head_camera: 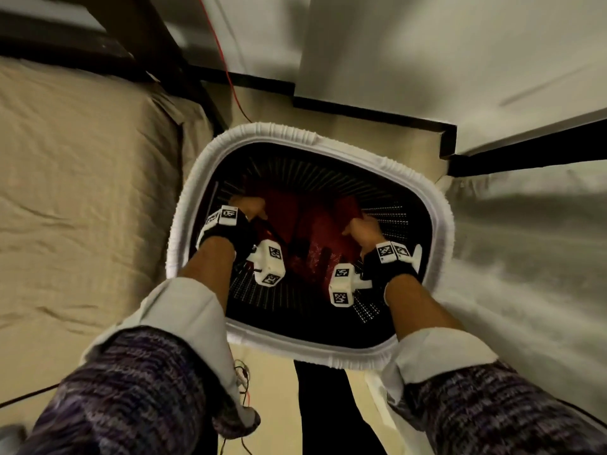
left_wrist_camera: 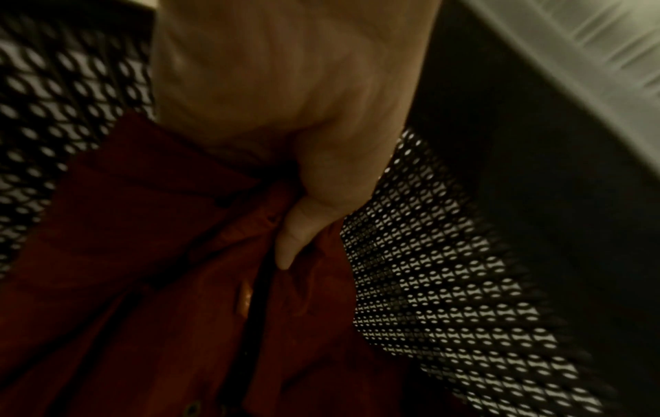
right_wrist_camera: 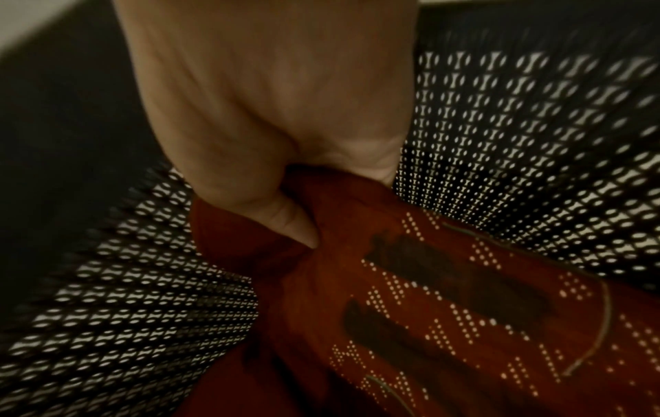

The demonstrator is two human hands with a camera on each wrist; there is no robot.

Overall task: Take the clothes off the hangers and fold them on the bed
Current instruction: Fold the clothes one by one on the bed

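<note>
A dark red garment [head_camera: 312, 224] lies deep inside a black mesh laundry basket with a white rim [head_camera: 295, 134]. My left hand [head_camera: 248, 205] reaches in at the basket's left and grips the red cloth [left_wrist_camera: 160, 268] near a buttoned placket, thumb pressed into a fold. My right hand [head_camera: 363, 226] reaches in at the right and clutches a bunched part of the red garment [right_wrist_camera: 410, 282], which has black brush marks and white dots printed on it. A thin dark hanger bar [head_camera: 272, 229] seems to cross the cloth by my left hand. The beige bed [head_camera: 82, 192] lies to the left.
The basket stands on pale floor between the bed and white bedding [head_camera: 525, 257] on the right. A dark bed frame [head_camera: 147, 37] and a red cable [head_camera: 230, 77] run behind it. Thin wires [head_camera: 243, 376] dangle near my left sleeve.
</note>
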